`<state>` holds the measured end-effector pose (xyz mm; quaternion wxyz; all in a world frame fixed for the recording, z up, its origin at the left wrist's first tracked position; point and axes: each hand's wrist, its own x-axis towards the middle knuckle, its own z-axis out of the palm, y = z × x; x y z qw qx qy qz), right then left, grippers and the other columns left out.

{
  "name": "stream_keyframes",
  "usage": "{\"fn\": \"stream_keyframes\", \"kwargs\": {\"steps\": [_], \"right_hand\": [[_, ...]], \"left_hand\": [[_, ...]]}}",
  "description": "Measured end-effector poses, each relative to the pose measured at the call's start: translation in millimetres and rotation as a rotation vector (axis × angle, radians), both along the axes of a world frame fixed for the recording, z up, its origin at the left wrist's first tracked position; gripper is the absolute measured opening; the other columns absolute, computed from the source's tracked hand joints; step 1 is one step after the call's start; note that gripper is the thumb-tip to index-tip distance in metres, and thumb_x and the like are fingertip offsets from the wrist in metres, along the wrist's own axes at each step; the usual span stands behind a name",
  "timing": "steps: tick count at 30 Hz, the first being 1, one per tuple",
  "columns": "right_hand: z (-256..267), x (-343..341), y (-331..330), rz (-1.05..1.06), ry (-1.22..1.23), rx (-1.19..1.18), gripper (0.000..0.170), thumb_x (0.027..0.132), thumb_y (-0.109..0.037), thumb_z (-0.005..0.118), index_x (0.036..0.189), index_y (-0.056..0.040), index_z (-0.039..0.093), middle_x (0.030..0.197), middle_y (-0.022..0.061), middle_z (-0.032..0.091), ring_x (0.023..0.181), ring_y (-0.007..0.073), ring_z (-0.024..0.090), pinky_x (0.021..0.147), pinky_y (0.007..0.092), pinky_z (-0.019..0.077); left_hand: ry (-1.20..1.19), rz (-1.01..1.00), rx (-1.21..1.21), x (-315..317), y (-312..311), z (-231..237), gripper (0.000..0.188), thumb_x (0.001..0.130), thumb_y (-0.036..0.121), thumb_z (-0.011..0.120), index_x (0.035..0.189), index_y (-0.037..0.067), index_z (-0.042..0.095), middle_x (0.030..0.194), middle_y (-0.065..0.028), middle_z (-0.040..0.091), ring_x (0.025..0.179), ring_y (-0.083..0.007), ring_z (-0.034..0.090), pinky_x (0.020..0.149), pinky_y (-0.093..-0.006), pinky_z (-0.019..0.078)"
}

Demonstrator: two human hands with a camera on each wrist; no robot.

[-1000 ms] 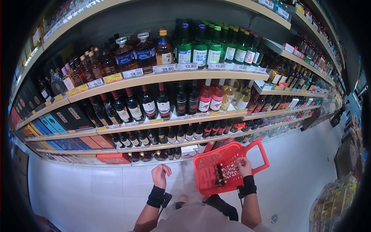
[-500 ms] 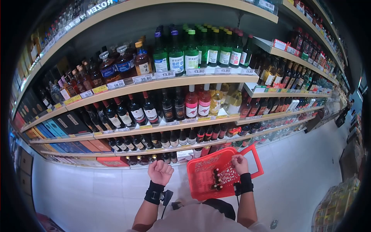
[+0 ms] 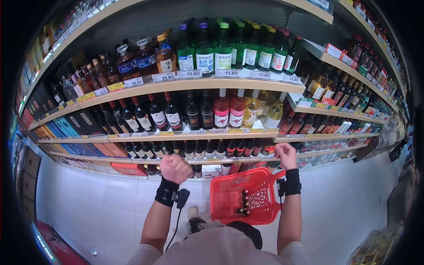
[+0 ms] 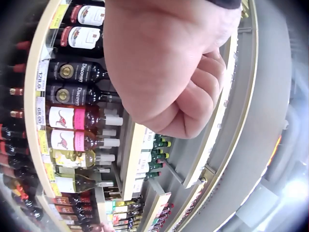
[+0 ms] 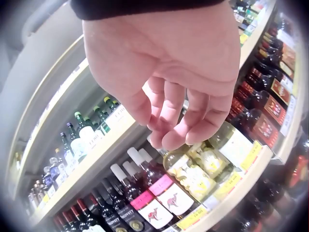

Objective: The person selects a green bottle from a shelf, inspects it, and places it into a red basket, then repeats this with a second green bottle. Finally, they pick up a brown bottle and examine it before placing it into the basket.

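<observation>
My left hand (image 3: 176,168) is raised before the lower wine shelf, its fingers folded in toward the palm with nothing in them. In the left wrist view its curled fingers (image 4: 203,92) show against the shelves. My right hand (image 3: 286,155) is held out above the far right corner of a red shopping basket (image 3: 216,205), fingers loosely bent and holding nothing. Several dark-necked bottles (image 3: 244,204) lie in the basket. Beyond the right fingers, in the right wrist view, stand pink-labelled wine bottles (image 5: 150,208) and a pale yellow bottle (image 5: 190,176).
Green bottles (image 3: 223,51) line the shelf above, with price tags (image 3: 228,73) along its edge. Dark red wines (image 3: 157,115) fill the shelf below, and boxed goods (image 3: 66,148) stand to the left. Another shelf section (image 3: 353,95) runs off to the right. Pale floor tiles (image 3: 110,198) surround my feet.
My right hand has moved from over the basket up and forward toward the shelves. The left hand has risen and its fingers have curled in more. The view has shifted slightly.
</observation>
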<state>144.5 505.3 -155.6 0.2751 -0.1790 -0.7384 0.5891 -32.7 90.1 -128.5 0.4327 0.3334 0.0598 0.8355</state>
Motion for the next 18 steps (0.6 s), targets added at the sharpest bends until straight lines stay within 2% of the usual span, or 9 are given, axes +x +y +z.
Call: {"fn": "stream_keyframes", "kwargs": {"steps": [2,4,6,9,12,13,16,18], "right_hand": [[34.5,-14.7,-3.1,-0.011,0.015,0.002,0.011,0.095,-0.01,0.059,0.093,0.0009,0.061,0.077,0.0063,0.068,0.064,0.0075,0.059,0.057,0.0223,0.0468],[69.2,-27.6,-13.9,0.004,0.064,0.034,0.014,0.095,-0.012,0.059,0.093,0.0013,0.062,0.076,0.0061,0.068,0.064,0.0069,0.06,0.058,0.0213,0.0458],[102.7,-46.2,-19.5,0.066,0.067,0.057,0.014,0.095,-0.013,0.059,0.093,0.0011,0.062,0.076,0.0057,0.068,0.064,0.0068,0.06,0.058,0.0211,0.0455],[145.2,-76.8,-30.1,0.05,0.065,0.167,0.015,0.096,-0.015,0.058,0.097,-0.0006,0.062,0.076,0.0031,0.068,0.067,0.0057,0.06,0.06,0.0211,0.045],[182.6,-103.0,-47.6,0.076,0.103,0.207,0.019,0.097,-0.019,0.056,0.101,-0.0017,0.061,0.08,0.0016,0.068,0.069,0.0045,0.055,0.061,0.0211,0.0449],[189.4,-111.0,-48.4,0.092,0.084,0.193,0.021,0.098,-0.023,0.055,0.102,-0.0025,0.061,0.085,0.0017,0.067,0.072,0.0049,0.055,0.063,0.0216,0.0451],[210.7,-133.5,-56.9,0.066,0.062,0.25,0.023,0.099,-0.024,0.054,0.103,-0.0033,0.061,0.088,0.0018,0.066,0.076,0.0055,0.055,0.065,0.0223,0.0456],[226.3,-146.9,-60.6,0.059,0.05,0.321,0.023,0.099,-0.024,0.053,0.105,-0.0032,0.06,0.09,0.0012,0.064,0.078,0.0065,0.055,0.066,0.0234,0.0465]], "left_hand": [[-0.101,0.044,-0.121,-18.5,2.6,13.7,0.04,0.093,0.03,0.034,0.057,0.015,0.027,0.048,0.003,0.018,0.042,-0.0128,0.018,0.044,-0.0304,0.0181],[-0.219,0.19,-0.245,-30.7,8.3,33.6,0.045,0.102,0.034,0.031,0.062,0.013,0.031,0.054,0.0023,0.024,0.044,-0.0099,0.018,0.043,-0.0284,0.0176],[-0.16,0.342,-0.331,-40.4,9.6,54.2,0.047,0.104,0.039,0.03,0.065,0.012,0.033,0.057,0.0032,0.026,0.045,-0.0079,0.018,0.042,-0.0256,0.0165],[-0.145,0.668,-0.446,-47.0,8.6,73.8,0.045,0.105,0.038,0.033,0.07,0.01,0.036,0.058,0.0048,0.025,0.046,-0.0051,0.021,0.042,-0.0227,0.0182],[0.224,1.09,-0.654,-76.5,2.8,51.6,0.041,0.104,0.031,0.04,0.07,0.008,0.04,0.058,0.0059,0.029,0.049,-0.0028,0.026,0.044,-0.0223,0.0191],[0.353,1.223,-0.689,-82.1,1.8,46.2,0.041,0.103,0.027,0.044,0.067,0.01,0.036,0.059,0.0057,0.031,0.05,-0.0024,0.028,0.044,-0.0216,0.0202],[0.541,1.389,-0.662,-97.1,-5.6,42.9,0.038,0.103,0.022,0.045,0.069,0.005,0.044,0.058,0.0064,0.034,0.057,-0.0015,0.031,0.048,-0.0233,0.0236],[0.474,1.286,-0.669,-97.9,-14.3,45.4,0.032,0.102,0.02,0.045,0.073,0.005,0.044,0.064,0.0044,0.037,0.056,-0.0038,0.034,0.051,-0.0238,0.0283]]}}
